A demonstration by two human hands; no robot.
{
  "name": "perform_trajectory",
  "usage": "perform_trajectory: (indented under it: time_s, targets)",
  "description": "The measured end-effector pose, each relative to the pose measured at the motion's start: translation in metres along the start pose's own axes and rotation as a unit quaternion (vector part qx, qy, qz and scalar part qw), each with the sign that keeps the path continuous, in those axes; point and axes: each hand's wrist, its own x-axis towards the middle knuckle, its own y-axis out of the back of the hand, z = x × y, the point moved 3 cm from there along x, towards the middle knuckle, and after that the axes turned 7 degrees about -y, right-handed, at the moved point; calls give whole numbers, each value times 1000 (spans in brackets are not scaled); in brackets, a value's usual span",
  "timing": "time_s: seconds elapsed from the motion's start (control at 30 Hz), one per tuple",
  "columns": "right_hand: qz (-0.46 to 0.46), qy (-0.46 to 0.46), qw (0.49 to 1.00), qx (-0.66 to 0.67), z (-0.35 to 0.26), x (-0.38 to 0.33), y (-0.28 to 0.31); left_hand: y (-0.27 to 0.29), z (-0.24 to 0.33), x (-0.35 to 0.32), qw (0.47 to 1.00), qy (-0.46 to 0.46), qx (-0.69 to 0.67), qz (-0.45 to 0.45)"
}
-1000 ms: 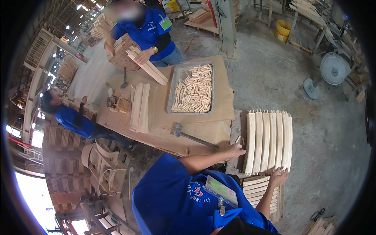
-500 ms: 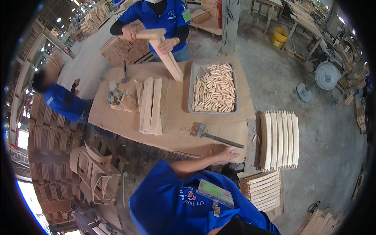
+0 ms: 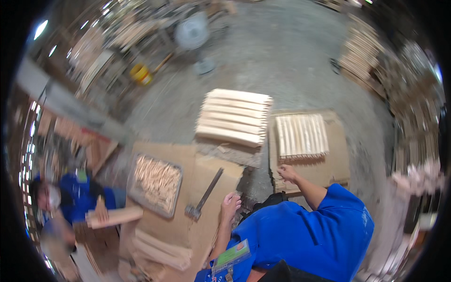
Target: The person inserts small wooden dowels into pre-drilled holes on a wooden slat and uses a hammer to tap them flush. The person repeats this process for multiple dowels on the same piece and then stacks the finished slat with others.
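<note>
My left hand (image 3: 230, 205) is at the edge of the cardboard-covered table (image 3: 206, 169), fingers curled in. What it holds, if anything, I cannot make out. A hammer (image 3: 205, 193) with a dark handle lies on the table just left of it. My right hand (image 3: 287, 174) reaches to the near-left corner of a stack of slatted wooden pieces (image 3: 303, 135), fingers loosely bent and apart, with no object visible in them. That stack rests on a cardboard-covered base (image 3: 336, 162). Motion blurs the picture a little.
A grey tray (image 3: 176, 195) of short wooden dowels and several wooden bars (image 3: 159, 251) lie on the table. Beyond it stands another stack of wooden pieces (image 3: 233, 117). A co-worker's hand (image 3: 101, 211) holds a wooden piece (image 3: 123, 217). A fan (image 3: 191, 33) and yellow bucket (image 3: 141, 74) stand farther off.
My view has swung to the right, so the table and co-worker now appear at lower left. My right hand has come into view beside the stack; my left hand stays by the table edge.
</note>
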Motion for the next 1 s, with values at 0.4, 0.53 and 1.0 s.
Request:
perform_trajectory:
  time_s: [0.4,0.53,1.0]
  targets:
    - [118,-220,966,60,266,-151,104,-150,-3,4,972,-56,143,-178]
    - [175,-281,933,139,361,-227,134,-216,-45,-21,952,-59,209,-217]
    - [422,-286,695,507,534,-399,137,-470,-235,-167,625,33,520,-581]
